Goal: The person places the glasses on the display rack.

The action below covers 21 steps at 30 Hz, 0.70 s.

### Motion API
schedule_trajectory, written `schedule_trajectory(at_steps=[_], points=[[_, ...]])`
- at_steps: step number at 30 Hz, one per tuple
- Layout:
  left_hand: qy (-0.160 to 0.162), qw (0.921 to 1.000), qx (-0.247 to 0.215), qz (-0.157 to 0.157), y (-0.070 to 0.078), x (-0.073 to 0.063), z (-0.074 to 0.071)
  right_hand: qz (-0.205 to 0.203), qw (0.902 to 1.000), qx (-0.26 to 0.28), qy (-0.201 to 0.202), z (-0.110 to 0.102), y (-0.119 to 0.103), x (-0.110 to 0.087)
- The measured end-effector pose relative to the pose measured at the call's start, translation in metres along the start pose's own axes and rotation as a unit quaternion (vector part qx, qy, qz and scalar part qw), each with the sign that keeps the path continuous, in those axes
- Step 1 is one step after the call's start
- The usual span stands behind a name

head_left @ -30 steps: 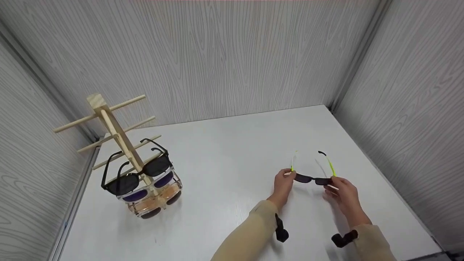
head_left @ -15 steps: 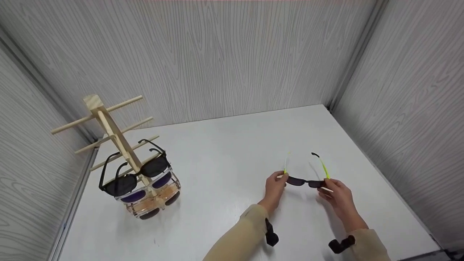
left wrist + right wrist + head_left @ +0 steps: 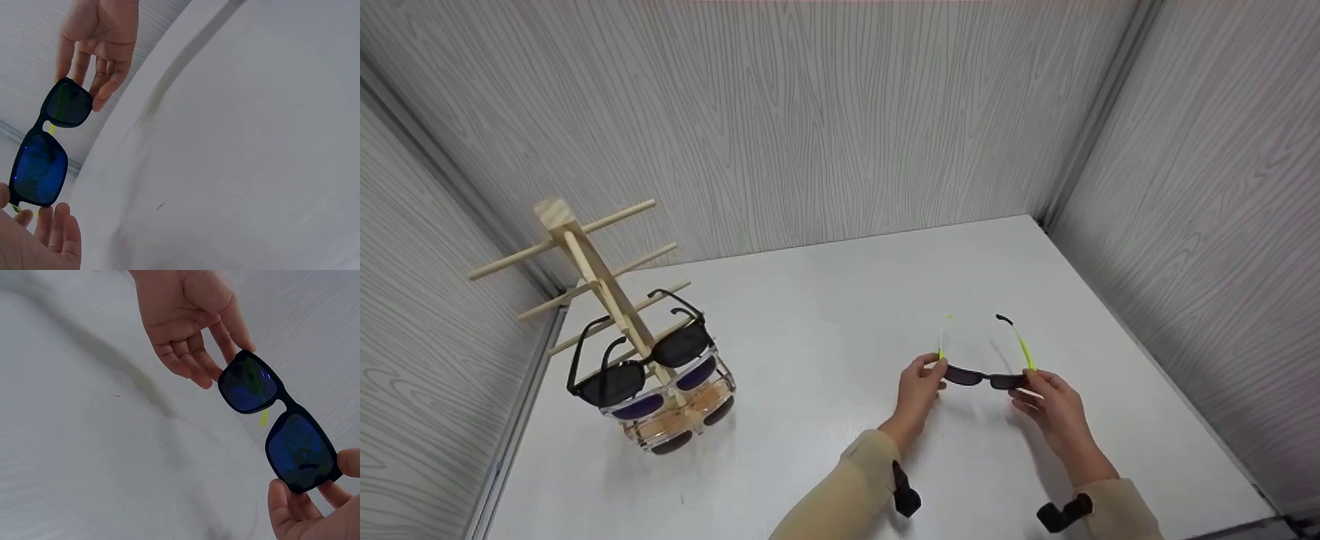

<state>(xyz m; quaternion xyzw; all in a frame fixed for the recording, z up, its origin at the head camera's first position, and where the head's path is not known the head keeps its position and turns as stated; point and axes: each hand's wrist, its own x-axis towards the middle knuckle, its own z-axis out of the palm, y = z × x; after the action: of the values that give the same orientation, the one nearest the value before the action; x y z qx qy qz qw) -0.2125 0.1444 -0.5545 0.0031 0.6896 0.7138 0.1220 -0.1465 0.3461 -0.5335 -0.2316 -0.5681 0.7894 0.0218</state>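
A pair of sunglasses (image 3: 964,376) with a black front, dark bluish lenses and neon yellow temples is held between both hands over the right part of the table. Its temples are unfolded and point away from the person. My left hand (image 3: 917,394) pinches the left end of the frame near the hinge. At the opposite end, my right hand (image 3: 1057,412) pinches the corner between thumb and fingers. Both lenses (image 3: 40,169) face the left wrist camera, and the right wrist view shows the same sunglasses (image 3: 301,450) from the front.
To the left stands a wooden display rack (image 3: 607,292) with crossing pegs. Black sunglasses (image 3: 615,382) hang on it above several clear and amber-tinted pairs (image 3: 660,426); its upper pegs are bare. Wood-grain panels (image 3: 810,112) enclose the white table (image 3: 825,322).
Both hands have shifted slightly left with the sunglasses, keeping their hold at each end. The rack and its glasses stay as they were.
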Motion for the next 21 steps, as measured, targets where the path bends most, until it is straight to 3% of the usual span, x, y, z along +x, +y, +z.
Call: schedule_trajectory(at_steps=[10, 21], points=[[-0.021, 0.9986, 0.032, 0.037, 0.006, -0.006, -0.018, -0.021, 0.9997, -0.013, -0.008, 0.012, -0.002, -0.006], [-0.032, 0.9969, 0.019, 0.07, 0.018, -0.014, -0.036, -0.055, 0.9976, -0.016, -0.039, 0.022, -0.007, -0.012]])
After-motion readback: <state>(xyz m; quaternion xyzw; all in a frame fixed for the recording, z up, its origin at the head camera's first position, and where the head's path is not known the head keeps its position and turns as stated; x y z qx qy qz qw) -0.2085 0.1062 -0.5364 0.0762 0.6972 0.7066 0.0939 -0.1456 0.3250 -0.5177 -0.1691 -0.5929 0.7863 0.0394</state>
